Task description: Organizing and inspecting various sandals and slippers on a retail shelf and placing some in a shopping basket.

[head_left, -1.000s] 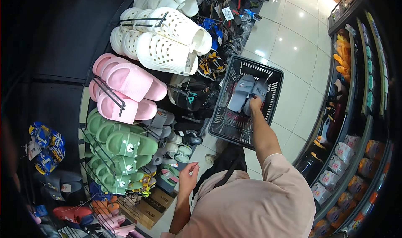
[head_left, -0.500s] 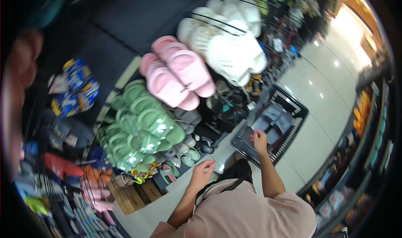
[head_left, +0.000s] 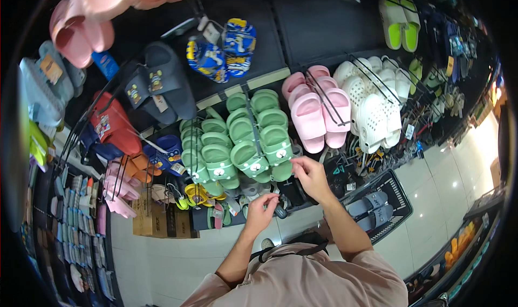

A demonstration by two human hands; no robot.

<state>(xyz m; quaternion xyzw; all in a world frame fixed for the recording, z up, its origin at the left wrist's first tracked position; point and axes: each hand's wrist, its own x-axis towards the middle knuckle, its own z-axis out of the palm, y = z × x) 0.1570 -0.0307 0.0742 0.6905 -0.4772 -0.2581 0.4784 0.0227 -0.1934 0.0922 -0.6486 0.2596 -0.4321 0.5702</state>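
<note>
My right hand (head_left: 312,177) is raised beside the front of a hanging rack of green slides (head_left: 278,150). Its fingers are loosely bent, with a gap between thumb and forefinger; nothing shows in it, and contact with the nearest slide is unclear. Lower and to the left, my left hand (head_left: 261,215) hovers before my waist with its fingers curled together, seemingly holding nothing. A black shopping basket (head_left: 402,215) is beside my right forearm, with a pair of grey-blue slides (head_left: 372,218) in it.
Pink slides (head_left: 324,113) and white clogs (head_left: 372,110) hang to the right of the green ones. Blue patterned slippers (head_left: 222,50), dark slides (head_left: 162,83) and red slides (head_left: 115,124) hang at left. Cardboard boxes (head_left: 162,218) sit low by the tiled floor (head_left: 178,269).
The view has swung left toward the rack. My right hand has moved from over the basket to beside the green slides. My left hand stays near my waist, curled.
</note>
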